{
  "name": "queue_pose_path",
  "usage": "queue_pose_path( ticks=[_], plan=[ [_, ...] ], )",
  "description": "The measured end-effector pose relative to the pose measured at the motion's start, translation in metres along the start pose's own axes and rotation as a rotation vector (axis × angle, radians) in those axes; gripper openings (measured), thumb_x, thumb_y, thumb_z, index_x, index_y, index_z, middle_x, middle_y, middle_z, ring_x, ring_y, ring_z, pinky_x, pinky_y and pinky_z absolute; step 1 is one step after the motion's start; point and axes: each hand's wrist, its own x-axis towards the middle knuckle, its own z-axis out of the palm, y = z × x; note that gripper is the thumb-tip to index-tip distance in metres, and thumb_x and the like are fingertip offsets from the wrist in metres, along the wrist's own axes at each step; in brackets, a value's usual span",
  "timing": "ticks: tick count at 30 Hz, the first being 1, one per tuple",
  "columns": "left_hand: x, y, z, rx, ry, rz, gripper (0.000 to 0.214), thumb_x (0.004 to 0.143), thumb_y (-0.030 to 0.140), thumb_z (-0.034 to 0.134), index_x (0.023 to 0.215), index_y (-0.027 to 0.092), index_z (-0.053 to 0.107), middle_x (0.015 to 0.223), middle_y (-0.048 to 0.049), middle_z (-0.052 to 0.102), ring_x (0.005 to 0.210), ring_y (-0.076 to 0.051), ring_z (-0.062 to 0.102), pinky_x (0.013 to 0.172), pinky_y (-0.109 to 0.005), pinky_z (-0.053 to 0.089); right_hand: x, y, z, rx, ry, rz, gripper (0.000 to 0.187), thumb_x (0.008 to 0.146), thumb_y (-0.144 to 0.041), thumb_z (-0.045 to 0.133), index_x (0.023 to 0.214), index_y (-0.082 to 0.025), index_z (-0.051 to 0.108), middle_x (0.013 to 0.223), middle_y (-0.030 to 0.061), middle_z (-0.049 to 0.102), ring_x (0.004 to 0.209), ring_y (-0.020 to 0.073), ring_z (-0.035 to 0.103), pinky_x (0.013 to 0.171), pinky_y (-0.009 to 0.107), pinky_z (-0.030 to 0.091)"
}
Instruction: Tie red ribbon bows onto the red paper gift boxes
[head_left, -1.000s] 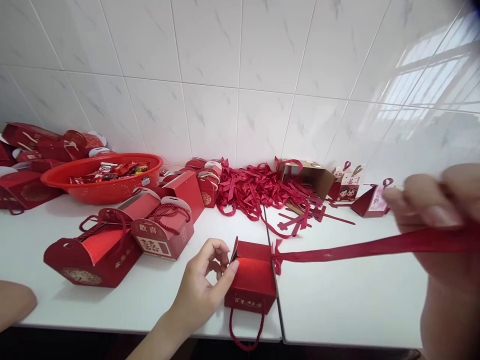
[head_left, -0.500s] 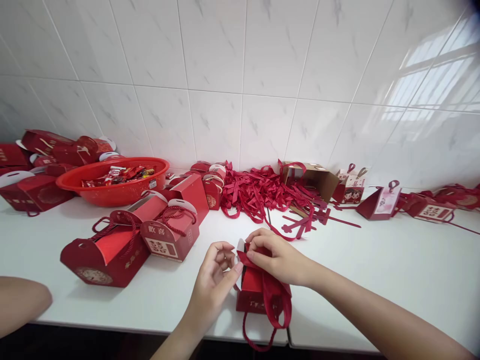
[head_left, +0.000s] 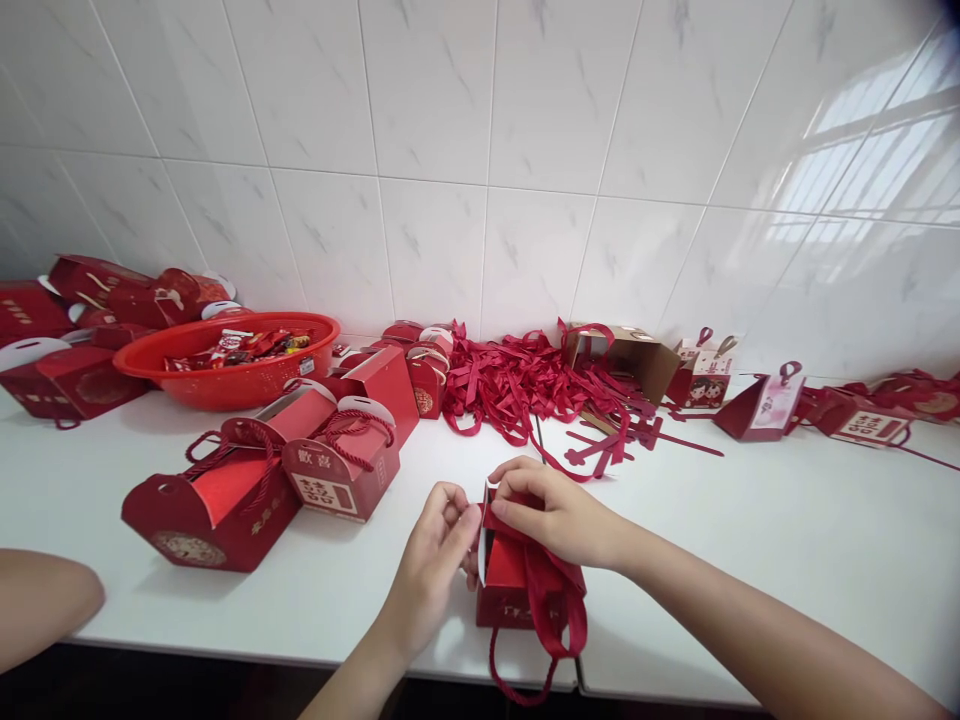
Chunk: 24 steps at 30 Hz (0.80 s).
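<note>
A small red gift box (head_left: pixel 517 600) stands near the front edge of the table, between my two hands. Its left end flap, pale on the inside, stands upright. My left hand (head_left: pixel 433 565) is at that flap, thumb and forefinger pinched on the tip of a wide red ribbon (head_left: pixel 541 585). From above, my right hand (head_left: pixel 551 512) grips the same ribbon just inside the flap. The ribbon's loose length drapes over the box's front side. Below it a twisted red cord (head_left: pixel 517 697) hangs in a loop past the table edge. The right hand hides part of the box top.
A heap of red ribbons (head_left: pixel 510 385) lies by the tiled wall, beside an open cardboard box (head_left: pixel 630 360). Left of it are a red plastic basket (head_left: pixel 225 385) of wrapped sweets and several red gift boxes (head_left: pixel 217 510). Another person's arm (head_left: pixel 45 610) rests at the left edge.
The left thumb and forefinger have closed at the flap on the ribbon's tip, where they were apart before. My right hand has barely moved.
</note>
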Motion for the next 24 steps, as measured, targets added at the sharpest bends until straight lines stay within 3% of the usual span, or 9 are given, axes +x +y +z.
queue_pose_path(
  ticks=[3,7,11,15,18,20,24],
  plan=[
    [0.006,0.006,-0.001,0.079,-0.037,-0.027,0.037,0.088,0.052,0.047,0.070,0.020,0.039,0.062,0.0069,0.034,0.051,-0.009,0.036,0.048,-0.021,0.036,0.000,-0.002,0.001,-0.030,-0.001,-0.019,0.019,0.085,-0.027,0.055,0.068,-0.018,0.057,0.107,0.0077,0.058,0.105,0.0218,0.054,0.096,0.038,0.039],
    [0.012,0.009,-0.015,0.323,-0.038,0.046,0.034,0.089,0.044,0.045,0.066,0.019,0.044,0.060,0.0047,0.040,0.057,-0.012,0.040,0.056,-0.022,0.036,-0.006,0.001,-0.008,-0.062,0.091,-0.027,0.019,0.087,-0.036,0.054,0.083,-0.020,0.063,0.114,0.0083,0.056,0.109,0.0227,0.053,0.098,0.039,0.038],
    [0.014,0.003,-0.049,0.778,0.055,0.069,0.030,0.088,0.040,0.044,0.067,0.020,0.047,0.066,0.0016,0.049,0.064,-0.016,0.048,0.061,-0.026,0.036,-0.024,0.011,-0.030,-0.125,0.208,-0.013,0.021,0.090,-0.040,0.050,0.099,-0.023,0.059,0.110,0.0068,0.058,0.105,0.0217,0.054,0.092,0.039,0.043],
    [0.013,-0.005,-0.079,1.266,0.063,-0.014,0.024,0.084,0.030,0.046,0.062,0.020,0.048,0.071,-0.0035,0.057,0.069,-0.022,0.055,0.062,-0.029,0.035,-0.045,0.021,-0.043,-0.160,0.161,0.064,0.022,0.090,-0.042,0.049,0.092,-0.023,0.059,0.099,0.0055,0.060,0.094,0.0207,0.056,0.080,0.037,0.048],
    [0.013,-0.007,-0.083,1.474,0.145,-0.025,0.016,0.078,0.021,0.047,0.063,0.020,0.051,0.074,-0.0068,0.059,0.074,-0.026,0.058,0.066,-0.033,0.037,-0.056,0.026,-0.040,-0.189,0.131,0.083,0.021,0.088,-0.042,0.052,0.094,-0.022,0.057,0.099,0.0054,0.060,0.093,0.0205,0.056,0.084,0.039,0.047],
    [0.015,-0.005,-0.076,1.428,0.197,0.062,0.009,0.078,0.020,0.048,0.072,0.020,0.054,0.081,-0.0077,0.062,0.081,-0.028,0.059,0.072,-0.035,0.039,-0.060,0.028,-0.035,-0.180,0.116,0.091,0.021,0.087,-0.042,0.054,0.094,-0.022,0.056,0.099,0.0052,0.060,0.093,0.0202,0.056,0.086,0.040,0.047],
    [0.023,0.006,-0.048,0.881,0.156,0.172,0.022,0.090,0.039,0.042,0.085,0.022,0.056,0.092,-0.0054,0.063,0.092,-0.024,0.058,0.083,-0.033,0.042,-0.059,0.034,-0.028,-0.094,0.090,0.112,0.022,0.083,-0.041,0.060,0.088,-0.021,0.052,0.093,0.0035,0.059,0.087,0.0185,0.056,0.084,0.038,0.047]
  ],
)
